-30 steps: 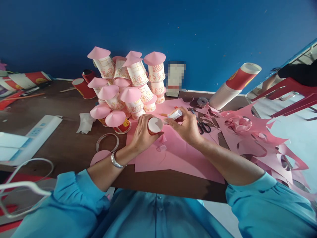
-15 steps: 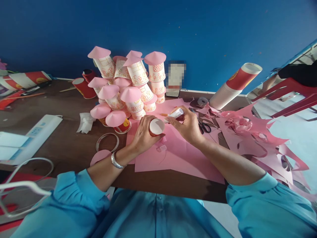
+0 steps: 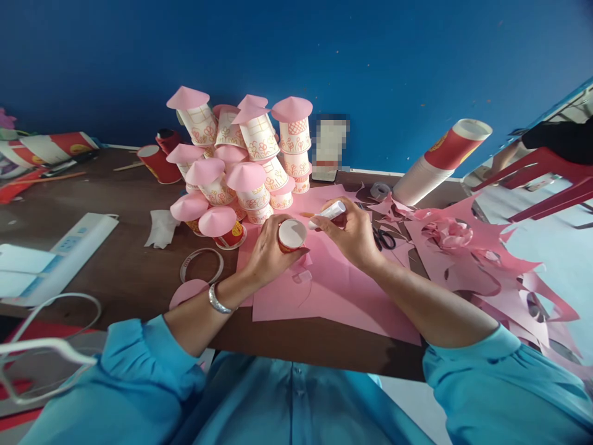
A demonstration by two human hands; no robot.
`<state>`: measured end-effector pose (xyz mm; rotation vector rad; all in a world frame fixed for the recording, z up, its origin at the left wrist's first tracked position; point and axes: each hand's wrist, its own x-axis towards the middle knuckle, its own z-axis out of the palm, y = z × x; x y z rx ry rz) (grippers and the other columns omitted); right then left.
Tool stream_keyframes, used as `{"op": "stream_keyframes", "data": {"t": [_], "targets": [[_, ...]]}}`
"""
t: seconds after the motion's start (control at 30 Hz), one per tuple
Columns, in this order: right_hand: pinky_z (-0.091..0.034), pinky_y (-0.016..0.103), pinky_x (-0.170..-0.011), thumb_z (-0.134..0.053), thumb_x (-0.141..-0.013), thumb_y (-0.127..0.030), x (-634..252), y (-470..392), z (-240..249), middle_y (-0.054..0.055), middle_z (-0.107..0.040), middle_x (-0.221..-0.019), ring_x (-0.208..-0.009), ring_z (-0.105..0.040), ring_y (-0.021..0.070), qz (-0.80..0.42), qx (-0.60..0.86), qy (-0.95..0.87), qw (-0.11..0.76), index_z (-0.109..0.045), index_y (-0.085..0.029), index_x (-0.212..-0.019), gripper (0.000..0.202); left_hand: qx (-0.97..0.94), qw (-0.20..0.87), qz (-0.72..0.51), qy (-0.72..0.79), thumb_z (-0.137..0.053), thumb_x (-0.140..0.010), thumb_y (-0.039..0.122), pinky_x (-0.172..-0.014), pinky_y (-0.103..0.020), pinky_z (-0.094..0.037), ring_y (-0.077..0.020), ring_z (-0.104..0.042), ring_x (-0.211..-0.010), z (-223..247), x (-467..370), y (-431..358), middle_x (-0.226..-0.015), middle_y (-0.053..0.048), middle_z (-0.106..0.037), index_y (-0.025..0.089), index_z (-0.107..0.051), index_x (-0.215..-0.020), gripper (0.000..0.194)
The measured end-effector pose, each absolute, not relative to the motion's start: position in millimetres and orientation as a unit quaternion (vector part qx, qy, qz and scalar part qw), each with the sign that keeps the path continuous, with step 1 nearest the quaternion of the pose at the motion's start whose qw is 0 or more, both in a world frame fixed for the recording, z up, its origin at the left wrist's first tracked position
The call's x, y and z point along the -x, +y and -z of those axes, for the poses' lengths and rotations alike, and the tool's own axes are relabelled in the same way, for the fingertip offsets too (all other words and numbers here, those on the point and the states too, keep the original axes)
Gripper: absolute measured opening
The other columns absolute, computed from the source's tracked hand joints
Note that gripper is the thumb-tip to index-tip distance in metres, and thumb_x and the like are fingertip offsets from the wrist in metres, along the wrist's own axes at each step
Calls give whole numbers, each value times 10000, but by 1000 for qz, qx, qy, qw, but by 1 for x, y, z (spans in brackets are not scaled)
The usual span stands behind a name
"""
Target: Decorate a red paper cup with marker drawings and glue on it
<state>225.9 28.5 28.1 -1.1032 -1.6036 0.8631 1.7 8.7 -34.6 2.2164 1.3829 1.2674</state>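
Note:
My left hand [image 3: 267, 253] grips a small red paper cup [image 3: 291, 235] turned so its white bottom faces me, held just above a pink paper sheet [image 3: 324, 290]. My right hand [image 3: 354, 236] holds a white glue stick [image 3: 328, 214] with its tip pointing at the cup's rim, very close to it. Behind the hands stands a pile of upturned patterned cups with pink cone lids [image 3: 236, 161].
Black scissors [image 3: 383, 237] lie right of my right hand among pink paper offcuts [image 3: 486, 259]. A long stack of red cups [image 3: 440, 161] leans at the back right. A tape ring [image 3: 201, 266], a pink disc [image 3: 188, 292] and a white power strip [image 3: 65, 253] lie left.
The cup in my left hand has tilted and shifted slightly. The glue stick in my right hand has risen a little beside the rim.

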Motion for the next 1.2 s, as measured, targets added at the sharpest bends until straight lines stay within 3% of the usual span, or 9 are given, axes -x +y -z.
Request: {"op": "stream_keyframes", "data": {"t": [0.47, 0.67, 0.93, 1.07, 1.2], "targets": [[-647, 363, -687, -880, -986, -678, -224, 21, -27, 26, -794, -835, -703, -710, 213, -261, 454, -713, 466, -663, -278, -899, 463, -759, 84, -450, 463, -972, -768, 169, -935, -438, -659, -291, -762, -1112, 42, -1, 12, -1263, -55, -735, 283, -544, -1335, 720], [-635, 360, -677, -874, -983, -735, -225, 21, -29, 44, -822, -856, -727, -755, 225, -286, 455, -698, 474, -645, -279, -872, 523, -750, 93, -462, 464, -999, -768, 178, -942, -443, -667, -290, -759, -1101, 40, 0, 11, -1262, -49, -731, 289, -550, -1349, 742], [-636, 367, -733, -838, -1028, -675, -222, 13, -29, 46, -843, -958, -854, -812, 258, -234, 428, -736, 469, -705, -292, -944, 414, -748, 89, -453, 476, -988, -792, 227, -913, -430, -667, -289, -771, -1082, 45, -1, 11, -1243, -53, -732, 283, -529, -1356, 729], [-616, 356, -698, -819, -1026, -746, -223, 17, -29, 30, -810, -873, -740, -763, 225, -242, 415, -733, 481, -661, -284, -892, 506, -746, 91, -446, 486, -978, -781, 195, -940, -443, -667, -296, -770, -1106, 43, -1, 11, -1265, -60, -733, 281, -528, -1356, 735], [-608, 353, -670, -894, -923, -825, -224, 22, -29, 18, -770, -783, -690, -723, 212, -272, 427, -713, 485, -643, -275, -829, 612, -736, 101, -456, 490, -998, -753, 170, -965, -443, -662, -298, -769, -1129, 38, 0, 10, -1262, -55, -735, 280, -534, -1345, 760]]}}
